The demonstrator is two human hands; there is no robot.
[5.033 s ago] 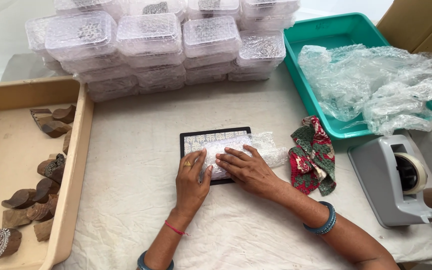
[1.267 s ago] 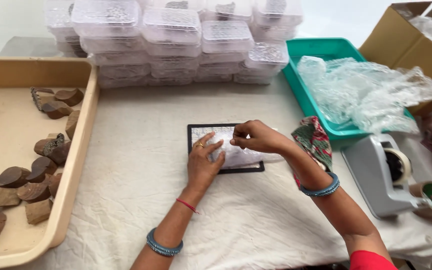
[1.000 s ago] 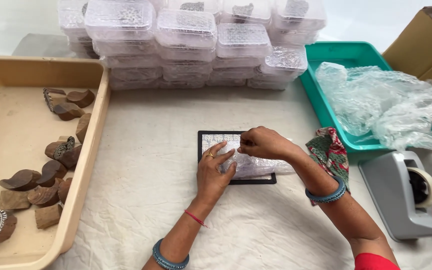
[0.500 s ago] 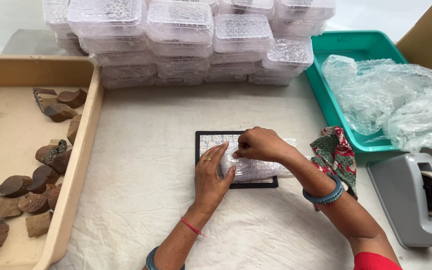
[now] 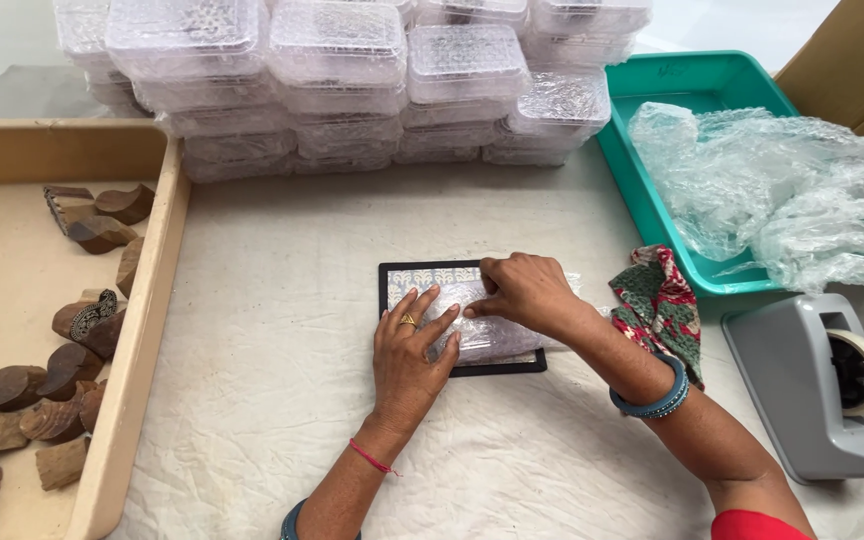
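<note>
Seen from the head camera, both hands are at work near the middle of the tabletop (image 5: 282, 300), which is covered with a pale, wrinkled cloth. The left hand (image 5: 407, 355) lies flat with fingers spread, pressing down on a small bubble-wrapped bundle (image 5: 492, 335) — it pins the bundle rather than gripping it. The right hand (image 5: 527, 293) is curled over the bundle's upper edge, fingertips pinching the wrap. The bundle rests on a black-framed patterned pad (image 5: 422, 280), which sits flat on the cloth. Just to the right of the pad lies a crumpled red-and-green printed cloth (image 5: 657, 300). Along the far edge stand stacks of clear plastic boxes (image 5: 342, 80), several layers high. At the far right corner a teal tray (image 5: 672, 85) holds a heap of loose bubble wrap (image 5: 782, 190). Near the right edge, closer in, sits a grey tape dispenser (image 5: 812, 390). Along the left edge a tan tray (image 5: 147, 330) holds carved wooden blocks (image 5: 72, 330) — scattered singly and in small piles, some showing a patterned face.
</note>
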